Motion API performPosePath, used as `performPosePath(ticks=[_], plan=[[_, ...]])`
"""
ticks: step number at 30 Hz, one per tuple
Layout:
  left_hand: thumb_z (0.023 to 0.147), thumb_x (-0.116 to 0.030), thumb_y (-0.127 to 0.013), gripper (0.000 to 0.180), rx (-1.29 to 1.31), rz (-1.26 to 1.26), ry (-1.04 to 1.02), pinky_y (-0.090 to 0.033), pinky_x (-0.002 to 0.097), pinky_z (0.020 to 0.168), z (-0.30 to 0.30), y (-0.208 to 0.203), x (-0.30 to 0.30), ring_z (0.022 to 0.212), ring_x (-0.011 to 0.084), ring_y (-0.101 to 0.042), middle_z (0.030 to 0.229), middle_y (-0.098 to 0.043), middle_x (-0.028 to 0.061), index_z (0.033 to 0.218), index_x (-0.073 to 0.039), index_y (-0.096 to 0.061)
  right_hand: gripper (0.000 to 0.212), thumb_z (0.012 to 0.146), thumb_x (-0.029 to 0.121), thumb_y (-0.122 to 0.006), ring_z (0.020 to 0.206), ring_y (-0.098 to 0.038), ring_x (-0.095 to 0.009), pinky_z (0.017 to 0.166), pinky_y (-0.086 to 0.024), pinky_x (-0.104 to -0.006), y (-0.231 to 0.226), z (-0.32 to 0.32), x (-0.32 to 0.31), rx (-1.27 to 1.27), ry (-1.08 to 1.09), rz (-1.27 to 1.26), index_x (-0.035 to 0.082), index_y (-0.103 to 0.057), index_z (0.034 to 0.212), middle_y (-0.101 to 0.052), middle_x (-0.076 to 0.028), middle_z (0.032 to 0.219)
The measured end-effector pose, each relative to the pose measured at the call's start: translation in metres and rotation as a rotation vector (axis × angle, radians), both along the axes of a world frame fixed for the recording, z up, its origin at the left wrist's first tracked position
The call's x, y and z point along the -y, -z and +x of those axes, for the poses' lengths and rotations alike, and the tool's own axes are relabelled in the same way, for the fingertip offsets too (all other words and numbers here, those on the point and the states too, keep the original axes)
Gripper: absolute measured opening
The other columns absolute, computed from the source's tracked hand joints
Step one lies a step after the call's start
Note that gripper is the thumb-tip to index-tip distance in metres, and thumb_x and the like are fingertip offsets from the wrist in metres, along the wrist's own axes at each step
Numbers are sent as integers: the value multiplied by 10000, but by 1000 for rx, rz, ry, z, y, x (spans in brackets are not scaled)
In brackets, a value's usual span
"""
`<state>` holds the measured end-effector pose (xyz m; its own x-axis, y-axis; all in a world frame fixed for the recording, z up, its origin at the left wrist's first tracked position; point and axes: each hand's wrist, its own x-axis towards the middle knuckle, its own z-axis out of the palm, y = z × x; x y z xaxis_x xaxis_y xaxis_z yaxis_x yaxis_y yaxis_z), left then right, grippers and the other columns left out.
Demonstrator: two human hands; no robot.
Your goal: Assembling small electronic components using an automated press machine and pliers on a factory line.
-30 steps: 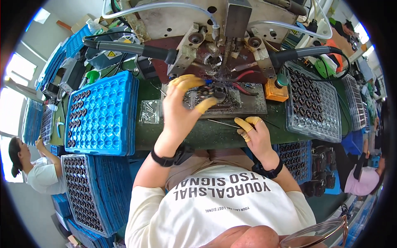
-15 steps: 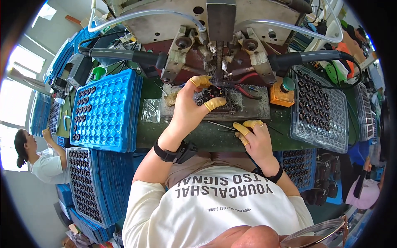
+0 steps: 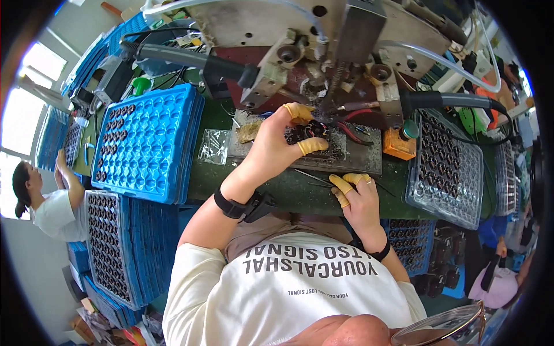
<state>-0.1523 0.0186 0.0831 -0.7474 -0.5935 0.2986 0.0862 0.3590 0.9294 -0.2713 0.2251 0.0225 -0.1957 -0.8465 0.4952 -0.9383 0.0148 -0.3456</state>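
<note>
Yellow finger cots cover the thumb and forefinger of my left hand (image 3: 271, 141). These fingers close around a small dark round part (image 3: 314, 134) with bits of coloured wire, under the machine's central spindle (image 3: 336, 81). The part sits over a metal base plate (image 3: 363, 158) strewn with dark crumbs. My right hand (image 3: 360, 202), also in yellow finger cots, rests at the bench's near side with curled fingers. Thin metal rods (image 3: 311, 177) run to its fingertips; whether it grips them is hidden. Red-handled pliers (image 3: 353, 132) lie just right of the part.
A blue tray stack (image 3: 150, 144), partly filled with dark round parts, stands left; a clear tray (image 3: 444, 167) of them lies right. Near the plate are a small bag (image 3: 214, 145) and an orange container (image 3: 399, 143). Black-sleeved rods (image 3: 190, 62) flank the spindle. A co-worker (image 3: 55, 202) sits far left.
My view has turned slightly, so the machine appears tilted and shifted right. Both hands keep nearly the same pose and place. The co-worker's arms at far left have moved.
</note>
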Motion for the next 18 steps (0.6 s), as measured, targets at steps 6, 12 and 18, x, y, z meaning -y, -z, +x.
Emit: performPosePath(ticks=[6,12,18], plan=[[736,-168,-813,438,-52,-311,-155,-496,380,810,-2,3,-16,915,325,-606,964,-620,147,1067,8,-585,301,784,131,-725,813,-550,-265,716,-432,-374,-3,2,3,-15,27,-10,101,-712,1082,-571,-69,916],[726,-184,-820,455,-53,-303,-154,-498,381,833,0,-3,-15,939,318,-611,983,-631,161,1077,12,-607,293,779,131,-731,832,-560,-269,732,-441,-374,-7,1,0,-10,52,-24,109,-714,1070,-586,-70,921],[692,-210,-843,568,-1,-349,-140,-493,382,886,8,0,-13,1003,334,-608,1070,-637,171,1164,5,-612,347,912,65,-583,1138,-509,-318,977,-394,-424,-53,-57,-16,-116,373,-338,32,-588,1258,-583,-146,1208]])
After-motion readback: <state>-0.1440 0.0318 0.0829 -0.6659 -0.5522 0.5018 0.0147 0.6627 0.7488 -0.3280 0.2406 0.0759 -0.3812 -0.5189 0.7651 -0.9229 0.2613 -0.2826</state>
